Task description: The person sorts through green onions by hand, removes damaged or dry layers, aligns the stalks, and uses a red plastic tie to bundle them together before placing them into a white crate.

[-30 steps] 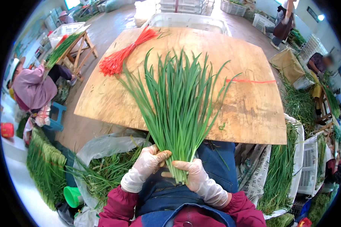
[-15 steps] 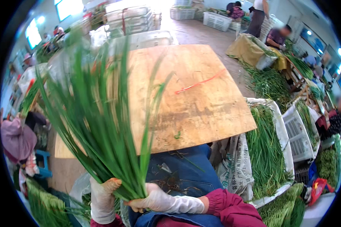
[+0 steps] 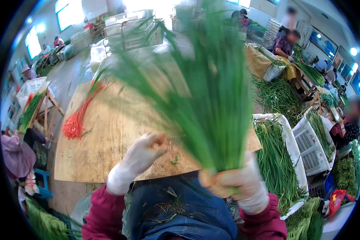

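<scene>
Leaf bunch (image 3: 218, 116) juts from my clenched R hand (image 3: 242, 182), nr tabletop (image 3: 96, 156); tips blurred; L hand (image 3: 142, 154) half-curled, contents unclear.

And here's the bunch of long green leaves (image 3: 218, 116), up on end, stalks gathered in the right hand (image 3: 242, 182), tops fanning wide, strands splaying off leftward! It's a blur, deep green above, paler towards the base, held up at the desk's (image 3: 108, 148) near edge.
</scene>
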Tool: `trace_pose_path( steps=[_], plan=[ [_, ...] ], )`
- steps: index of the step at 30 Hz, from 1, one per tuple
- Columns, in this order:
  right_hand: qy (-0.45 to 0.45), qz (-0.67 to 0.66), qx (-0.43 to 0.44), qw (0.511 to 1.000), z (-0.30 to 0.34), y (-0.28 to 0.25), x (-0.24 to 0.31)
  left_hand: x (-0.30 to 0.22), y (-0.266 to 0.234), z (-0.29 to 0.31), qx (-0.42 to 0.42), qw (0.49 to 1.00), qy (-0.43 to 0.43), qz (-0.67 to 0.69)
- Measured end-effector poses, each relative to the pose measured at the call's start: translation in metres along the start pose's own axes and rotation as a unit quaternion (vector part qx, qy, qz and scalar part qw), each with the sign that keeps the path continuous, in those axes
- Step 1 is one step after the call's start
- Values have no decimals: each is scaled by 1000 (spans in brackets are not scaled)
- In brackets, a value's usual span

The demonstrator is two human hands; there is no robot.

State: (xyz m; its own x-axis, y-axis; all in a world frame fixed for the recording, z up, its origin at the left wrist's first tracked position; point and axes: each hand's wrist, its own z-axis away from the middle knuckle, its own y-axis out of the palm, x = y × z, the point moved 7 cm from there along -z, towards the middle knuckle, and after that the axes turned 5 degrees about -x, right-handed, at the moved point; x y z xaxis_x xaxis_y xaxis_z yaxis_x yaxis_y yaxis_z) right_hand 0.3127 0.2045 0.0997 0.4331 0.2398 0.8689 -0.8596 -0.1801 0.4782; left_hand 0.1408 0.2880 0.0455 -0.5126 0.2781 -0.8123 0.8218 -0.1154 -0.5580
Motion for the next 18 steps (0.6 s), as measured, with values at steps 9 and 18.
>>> trace_pose_path(
  steps=[9,18],
  plan=[
    [-182,-5,-259,949,12,-131,64,38,94,-148,-137,897,110,-405],
    [138,346,-273,887,17,-180,-44,68,-5,-83,-244,941,97,-211]
  ],
)
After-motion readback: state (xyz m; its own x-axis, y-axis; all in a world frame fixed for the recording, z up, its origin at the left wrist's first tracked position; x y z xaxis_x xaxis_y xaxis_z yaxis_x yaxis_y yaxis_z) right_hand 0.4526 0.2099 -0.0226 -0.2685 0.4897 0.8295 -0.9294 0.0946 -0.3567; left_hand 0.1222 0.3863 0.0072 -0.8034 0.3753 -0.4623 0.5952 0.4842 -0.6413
